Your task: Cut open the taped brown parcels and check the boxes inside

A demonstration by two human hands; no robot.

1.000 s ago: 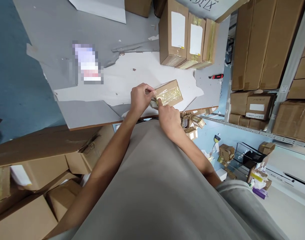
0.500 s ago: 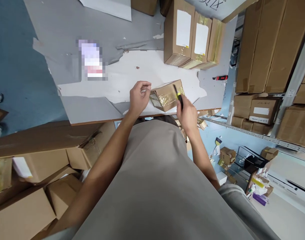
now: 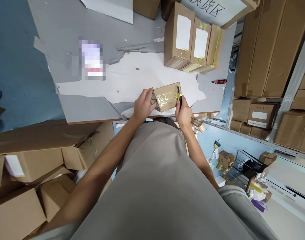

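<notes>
A small cardboard box [image 3: 167, 96] with shiny clear tape on its side rests near the table's front edge. My left hand [image 3: 144, 106] is at its left end, fingers curled on the box there; a greyish patch shows between thumb and fingers, too small to make out. At the right end, my right hand [image 3: 184, 111] is closed around a black and yellow utility knife [image 3: 180, 96]. The knife points up and away from me, against or just over the box's right end; whether it touches I cannot tell.
Three taped cartons [image 3: 183, 36] stand upright at the table's back right. A red and black cutter [image 3: 219, 81] lies near the right edge. Torn white paper [image 3: 132, 76] covers part of the table [image 3: 57, 60]. Stacked boxes [image 3: 257, 50] fill a right-hand rack; a large open carton [image 3: 49, 136] holds boxes at lower left.
My left hand has moved right and taken hold of the box's left end. The box has turned slightly, its taped side facing up more. The knife in my right hand has lowered and become more upright.
</notes>
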